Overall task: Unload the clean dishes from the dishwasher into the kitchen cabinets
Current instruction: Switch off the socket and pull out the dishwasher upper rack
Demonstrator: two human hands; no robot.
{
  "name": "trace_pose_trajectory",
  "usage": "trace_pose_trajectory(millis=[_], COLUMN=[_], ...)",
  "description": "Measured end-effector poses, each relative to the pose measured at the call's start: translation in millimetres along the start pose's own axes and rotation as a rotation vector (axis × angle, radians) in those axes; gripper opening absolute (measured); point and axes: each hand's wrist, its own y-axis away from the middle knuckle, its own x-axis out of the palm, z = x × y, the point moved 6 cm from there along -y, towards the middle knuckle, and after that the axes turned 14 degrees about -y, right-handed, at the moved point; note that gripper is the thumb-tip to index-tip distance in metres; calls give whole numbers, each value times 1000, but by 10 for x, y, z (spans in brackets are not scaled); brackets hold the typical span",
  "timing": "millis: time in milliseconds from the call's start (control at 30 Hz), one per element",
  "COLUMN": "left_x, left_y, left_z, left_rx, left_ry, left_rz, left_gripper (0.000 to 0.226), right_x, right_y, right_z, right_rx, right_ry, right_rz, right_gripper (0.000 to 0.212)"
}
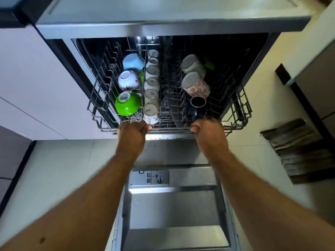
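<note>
While the dishwasher door (pixel 174 205) lies folded down, the left hand (pixel 133 132) and right hand (pixel 208 132) each curl around the front rail of the upper rack (pixel 170 130). Inside sit a green bowl (pixel 127 104), a flowered bowl (pixel 128 80), a blue bowl (pixel 133 61), a row of white cups (pixel 152 84), two pale mugs (pixel 194 84) and a dark mug (pixel 197 104).

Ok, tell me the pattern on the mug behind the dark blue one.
Red flowers on white; the mug shows in the head view.
</note>
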Motion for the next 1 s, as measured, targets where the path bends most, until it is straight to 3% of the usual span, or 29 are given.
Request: trace_pose_trajectory(millis=[400,633,833,1000], left_x=[-154,-127,-203,-281], left_y=[684,1064,1413,1717], left_z=[-110,-18,-40,-73], left_rx=[-34,-24,-21,-21], left_ry=[-42,-51,-43,-38], left_rz=[52,129,106,109], left_gripper=[34,65,42,49], right_x=[-159,-123,-106,-114], right_y=[746,1170,1515,1796], right_z=[127,116,88,97], right_rx=[83,103,131,125], right_ry=[-6,-6,-42,-10], right_rz=[54,96,91,131], right_gripper=[19,19,20,22])
